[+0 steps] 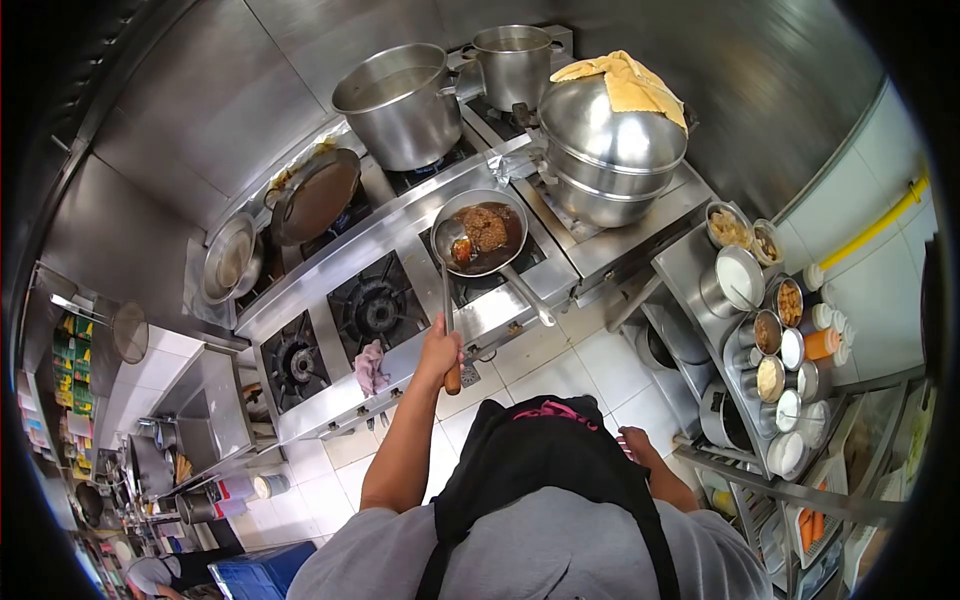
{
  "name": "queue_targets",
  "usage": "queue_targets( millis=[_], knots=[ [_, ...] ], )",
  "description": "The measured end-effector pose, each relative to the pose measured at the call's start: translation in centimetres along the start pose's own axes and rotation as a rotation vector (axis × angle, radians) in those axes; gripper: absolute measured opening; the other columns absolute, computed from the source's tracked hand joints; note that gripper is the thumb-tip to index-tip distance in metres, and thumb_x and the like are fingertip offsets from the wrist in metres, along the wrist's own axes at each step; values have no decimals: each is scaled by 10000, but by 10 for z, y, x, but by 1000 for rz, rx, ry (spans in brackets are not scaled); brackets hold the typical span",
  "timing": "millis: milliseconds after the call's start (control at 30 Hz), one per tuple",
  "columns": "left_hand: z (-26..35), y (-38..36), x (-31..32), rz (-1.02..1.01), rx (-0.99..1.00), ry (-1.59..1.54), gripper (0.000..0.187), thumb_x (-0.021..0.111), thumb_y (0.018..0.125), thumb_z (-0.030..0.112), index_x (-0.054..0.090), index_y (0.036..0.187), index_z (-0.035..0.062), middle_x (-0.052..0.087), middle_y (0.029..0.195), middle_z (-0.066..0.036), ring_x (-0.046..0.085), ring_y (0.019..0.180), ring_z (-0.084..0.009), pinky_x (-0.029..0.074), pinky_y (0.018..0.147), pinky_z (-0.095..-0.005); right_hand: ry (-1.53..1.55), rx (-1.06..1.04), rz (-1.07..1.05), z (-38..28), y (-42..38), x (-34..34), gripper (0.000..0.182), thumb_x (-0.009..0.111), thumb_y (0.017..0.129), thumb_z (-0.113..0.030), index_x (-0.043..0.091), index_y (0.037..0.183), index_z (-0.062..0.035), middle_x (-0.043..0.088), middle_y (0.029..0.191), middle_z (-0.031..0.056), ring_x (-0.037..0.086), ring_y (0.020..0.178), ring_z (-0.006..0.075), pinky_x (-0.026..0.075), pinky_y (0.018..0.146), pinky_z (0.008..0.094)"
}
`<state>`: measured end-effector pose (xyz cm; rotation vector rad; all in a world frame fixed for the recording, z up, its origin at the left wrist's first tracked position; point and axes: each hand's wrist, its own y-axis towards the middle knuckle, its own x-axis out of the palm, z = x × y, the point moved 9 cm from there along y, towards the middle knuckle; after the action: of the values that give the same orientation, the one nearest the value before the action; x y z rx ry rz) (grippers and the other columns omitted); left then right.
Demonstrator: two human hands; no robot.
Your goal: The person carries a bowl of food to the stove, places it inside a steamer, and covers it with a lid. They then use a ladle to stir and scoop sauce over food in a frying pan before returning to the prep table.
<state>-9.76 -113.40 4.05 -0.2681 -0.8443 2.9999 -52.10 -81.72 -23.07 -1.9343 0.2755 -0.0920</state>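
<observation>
My left hand (440,352) is wrapped round the handle of a long ladle (447,300). The ladle's bowl rests in a frying pan (513,262) on a burner, beside a browned piece of food (486,229) lying in dark sauce. The pan's handle points toward me, with no hand on it. My right hand (635,442) is low near my waist, partly hidden by the black apron (550,450); striped pink-and-white material shows beside its fingers, and what it holds, if anything, is unclear.
Large pots (398,130) and a domed steamer (612,150) with a yellow cloth (630,80) stand behind the pan. A pink rag (370,368) hangs at the stove's front. Ingredient containers crowd the right shelf (690,280). Another person (155,572) is at lower left.
</observation>
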Motion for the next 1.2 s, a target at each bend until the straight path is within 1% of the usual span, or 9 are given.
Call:
queue_targets(
  millis=[133, 233, 400, 567, 733, 800, 1033, 1100, 1200],
  knots=[
    [16, -5, 4, -186, -145, -508, 689, 466, 847, 52, 145, 1446, 162, 482, 723, -13, 430, 481, -77, 387, 400, -257, 7, -5, 18, -4, -1, -1, 263, 543, 869, -283, 547, 1060, -102, 582, 870, 47, 553, 692, 171, 463, 609, 340],
    [25, -8, -1, -197, -175, -613, 654, 453, 855, 40, 167, 1431, 157, 476, 715, -5, 413, 479, -61, 371, 396, -246, 30, -12, 43, -7, -5, -3, 215, 541, 876, -269, 561, 1008, -101, 571, 855, 45, 542, 695, 168, 461, 628, 334],
    [44, -12, 11, -228, -86, -476, 691, 477, 864, 75, 129, 1455, 160, 482, 722, -1, 422, 481, -67, 381, 408, -241, 22, -6, 51, -2, -6, -2, 207, 539, 881, -263, 566, 1009, -103, 581, 860, 41, 543, 698, 161, 455, 625, 332],
    [52, -1, 20, -111, 49, -40, 699, 501, 858, 98, 159, 1468, 114, 521, 725, -35, 478, 494, -105, 424, 412, -279, -22, -6, 12, -2, -6, 5, 322, 538, 863, -289, 543, 1110, -83, 597, 901, 62, 568, 701, 185, 469, 599, 355],
    [42, 0, 14, 20, 197, 180, 705, 495, 827, 62, 192, 1463, 98, 503, 690, -29, 482, 482, -120, 417, 412, -295, 41, -22, 43, -4, -11, -1, 267, 535, 880, -283, 561, 1080, -109, 577, 924, 58, 550, 757, 184, 462, 661, 355],
    [32, 4, 5, 75, 248, 268, 663, 492, 850, 61, 217, 1453, 70, 563, 756, -100, 510, 491, -151, 421, 418, -315, 59, -19, 51, 1, -12, -5, 266, 536, 879, -280, 561, 1080, -108, 578, 926, 59, 550, 757, 184, 462, 662, 355],
    [-3, 5, 2, 80, 176, 231, 670, 486, 845, 65, 205, 1453, 59, 574, 762, -119, 527, 501, -160, 441, 425, -319, 44, 34, 64, 26, -1, -10, 264, 540, 870, -245, 570, 1080, -87, 597, 851, 49, 558, 705, 175, 470, 665, 371],
    [-22, 15, 6, 18, 91, 174, 728, 483, 851, 71, 120, 1476, 155, 521, 745, -52, 488, 488, -126, 423, 397, -296, 37, 12, 11, 28, 9, -8, 271, 531, 864, -276, 554, 1065, -97, 585, 861, 50, 563, 672, 182, 468, 577, 350],
    [-11, 0, 13, -76, -29, -84, 709, 489, 856, 63, 129, 1458, 161, 516, 729, -35, 482, 493, -100, 412, 395, -270, 45, -4, 6, 20, 2, -5, 254, 534, 866, -267, 562, 1049, -93, 583, 853, 49, 561, 667, 178, 467, 572, 344]
  ],
)
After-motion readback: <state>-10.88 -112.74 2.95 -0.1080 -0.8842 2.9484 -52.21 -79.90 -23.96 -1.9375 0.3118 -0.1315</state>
